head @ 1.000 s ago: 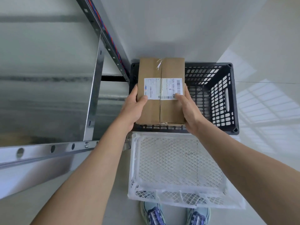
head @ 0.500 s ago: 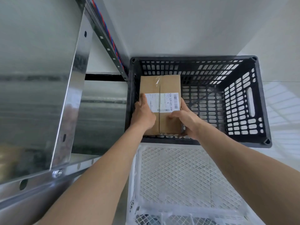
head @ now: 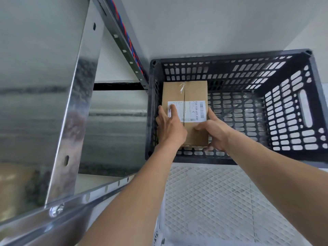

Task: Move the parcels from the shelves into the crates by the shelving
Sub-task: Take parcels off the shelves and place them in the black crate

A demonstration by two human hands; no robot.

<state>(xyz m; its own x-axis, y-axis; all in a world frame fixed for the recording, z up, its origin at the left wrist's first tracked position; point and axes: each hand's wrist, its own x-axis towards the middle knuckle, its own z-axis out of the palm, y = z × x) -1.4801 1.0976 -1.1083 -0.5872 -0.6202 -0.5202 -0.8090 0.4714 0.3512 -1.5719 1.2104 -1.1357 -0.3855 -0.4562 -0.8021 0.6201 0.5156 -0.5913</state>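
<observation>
Labelled parcel (head: pixel 194 94), clamped by left hand (head: pixel 170 127) & right hand (head: pixel 216 134), inside black crate (head: pixel 230 57) by its left wall; white crate (head: pixel 205 194) nearer, steel shelving (head: pixel 80 103) at left.

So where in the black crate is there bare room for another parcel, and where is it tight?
In the black crate, bare floor runs from the parcel to the right wall. The white crate nearer the person shows bare mesh. Tight: the parcel lies along the left wall, left hand and right hand gripping it.
</observation>
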